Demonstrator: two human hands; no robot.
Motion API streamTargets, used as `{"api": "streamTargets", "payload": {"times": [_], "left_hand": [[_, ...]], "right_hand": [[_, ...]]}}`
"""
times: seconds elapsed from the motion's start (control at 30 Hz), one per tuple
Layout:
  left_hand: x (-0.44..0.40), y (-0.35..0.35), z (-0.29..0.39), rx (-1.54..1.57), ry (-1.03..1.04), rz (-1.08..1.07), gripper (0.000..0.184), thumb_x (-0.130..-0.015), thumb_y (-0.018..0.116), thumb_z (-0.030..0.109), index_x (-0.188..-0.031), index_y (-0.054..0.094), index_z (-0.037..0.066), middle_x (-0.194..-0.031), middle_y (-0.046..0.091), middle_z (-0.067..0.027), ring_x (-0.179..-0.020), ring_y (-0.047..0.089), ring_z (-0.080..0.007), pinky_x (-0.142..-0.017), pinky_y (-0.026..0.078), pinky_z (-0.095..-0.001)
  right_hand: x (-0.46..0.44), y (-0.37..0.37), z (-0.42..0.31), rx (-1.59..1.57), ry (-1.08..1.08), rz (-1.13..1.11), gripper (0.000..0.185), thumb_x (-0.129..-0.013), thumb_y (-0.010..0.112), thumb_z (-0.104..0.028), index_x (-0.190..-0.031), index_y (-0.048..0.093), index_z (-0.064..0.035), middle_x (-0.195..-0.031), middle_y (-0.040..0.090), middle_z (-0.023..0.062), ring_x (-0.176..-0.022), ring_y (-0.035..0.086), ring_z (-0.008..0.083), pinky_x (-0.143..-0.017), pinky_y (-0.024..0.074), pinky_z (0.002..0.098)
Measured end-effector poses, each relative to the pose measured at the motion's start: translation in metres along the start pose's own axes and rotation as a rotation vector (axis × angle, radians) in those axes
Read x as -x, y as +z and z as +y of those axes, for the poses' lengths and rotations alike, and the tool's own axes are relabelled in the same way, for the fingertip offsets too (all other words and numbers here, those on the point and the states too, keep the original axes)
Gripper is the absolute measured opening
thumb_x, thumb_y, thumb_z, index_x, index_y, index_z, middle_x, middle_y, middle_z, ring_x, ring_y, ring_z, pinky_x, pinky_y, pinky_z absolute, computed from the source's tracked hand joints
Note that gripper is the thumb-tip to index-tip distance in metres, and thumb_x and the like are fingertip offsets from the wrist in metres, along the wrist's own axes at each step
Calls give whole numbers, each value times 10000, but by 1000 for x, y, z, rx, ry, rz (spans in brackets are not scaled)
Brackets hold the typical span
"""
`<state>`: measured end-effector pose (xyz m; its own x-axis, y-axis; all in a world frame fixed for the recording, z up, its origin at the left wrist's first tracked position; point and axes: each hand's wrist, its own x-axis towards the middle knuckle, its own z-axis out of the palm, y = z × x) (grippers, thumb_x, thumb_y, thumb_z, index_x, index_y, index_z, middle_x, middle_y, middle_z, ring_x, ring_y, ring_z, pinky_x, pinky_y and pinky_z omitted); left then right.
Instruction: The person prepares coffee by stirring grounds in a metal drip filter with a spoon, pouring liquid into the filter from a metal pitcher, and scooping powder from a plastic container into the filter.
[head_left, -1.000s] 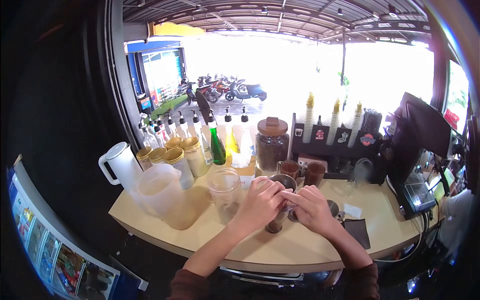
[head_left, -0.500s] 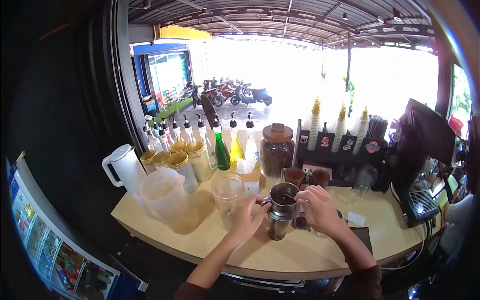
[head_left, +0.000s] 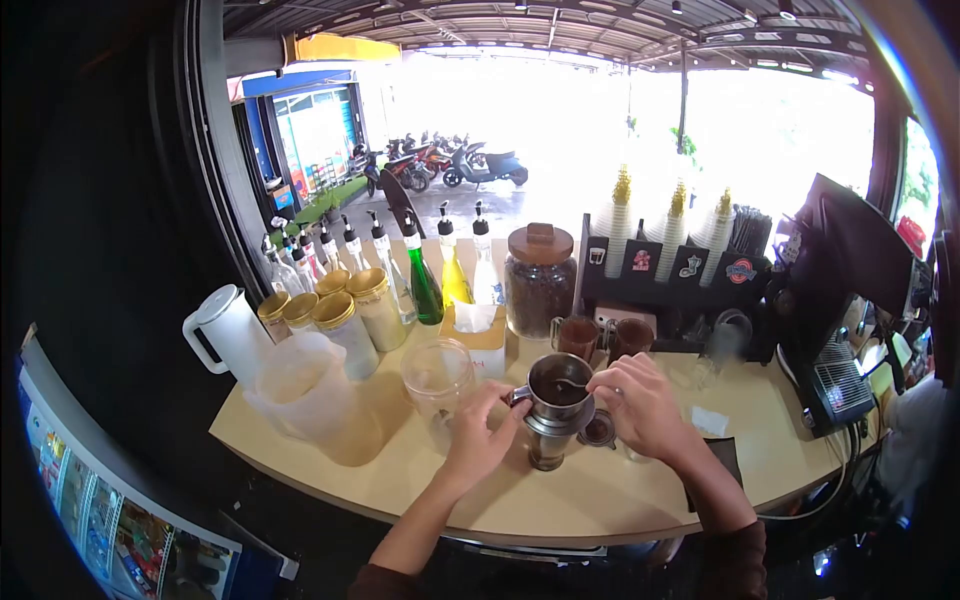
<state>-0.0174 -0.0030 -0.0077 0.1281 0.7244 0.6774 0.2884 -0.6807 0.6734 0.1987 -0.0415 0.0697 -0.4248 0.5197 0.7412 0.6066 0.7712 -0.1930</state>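
"Silver metal: which thing is this, in the centre of the frame?"

"It is a round silver metal cup (head_left: pixel 556 398) with a side handle. It stands above a clear drinking glass (head_left: pixel 546 452) with dark contents, on the pale wooden counter (head_left: pixel 480 512)."

"And your hands?"

"My left hand (head_left: pixel 480 436) is grasping the cup's handle. My right hand (head_left: pixel 645 412) is pinching a thin shiny metal spoon (head_left: pixel 570 383), whose end is inside the cup."

"What is around?"

"Just to the left I see a clear plastic jar (head_left: pixel 437 372). Behind the cup are two brown mugs (head_left: pixel 577 338). In the left part of the frame stands a white plastic jug (head_left: pixel 232 335)."
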Motion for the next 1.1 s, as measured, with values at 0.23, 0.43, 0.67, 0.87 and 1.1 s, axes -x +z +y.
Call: {"api": "streamTargets", "payload": {"times": [0.23, 0.43, 0.67, 0.87, 1.1], "left_hand": [[-7, 1, 2, 87, 19, -7, 161, -905, 599, 144, -854, 606, -8, -773, 616, -88, -756, 600, -183, -722, 448, -297], [-6, 5, -1, 292, -162, -105, 247, -956, 547, 195, -855, 612, -21, -733, 620, -56, -708, 590, -105, -665, 446, -259], [-5, 5, 7, 413, -260, -161, 273, -985, 500, 207, -863, 598, -17, -737, 570, -15, -722, 528, -69, -699, 423, -234], [-2, 9, 1, 519, -302, -167, 297, -1001, 472, 228, -878, 593, -14, -756, 570, -15, -760, 524, -73, -739, 417, -230], [-2, 9, 8, 588, -306, -156, 292, -1005, 463, 226, -890, 594, -8, -781, 584, -13, -783, 534, -76, -759, 423, -231]], "right_hand": [[-1, -4, -2, 31, -44, -8, 113, -800, 643, -24, -881, 569, -49, -773, 575, 51, -697, 544, 223, -643, 389, 341], [-2, -2, -5, 49, -67, -1, 118, -803, 647, -36, -882, 561, -53, -784, 581, 45, -703, 547, 219, -640, 382, 339], [-5, -1, -5, 76, -55, -32, 127, -793, 668, -44, -880, 575, -51, -821, 606, 48, -736, 569, 224, -656, 398, 335], [-3, -2, -6, 168, -21, 7, 119, -795, 676, -54, -886, 599, -61, -811, 620, 41, -720, 569, 218, -663, 401, 333], [4, -1, -8, 97, -27, 65, 118, -803, 678, -69, -910, 631, -61, -754, 623, 38, -676, 558, 197, -684, 406, 320]]}}
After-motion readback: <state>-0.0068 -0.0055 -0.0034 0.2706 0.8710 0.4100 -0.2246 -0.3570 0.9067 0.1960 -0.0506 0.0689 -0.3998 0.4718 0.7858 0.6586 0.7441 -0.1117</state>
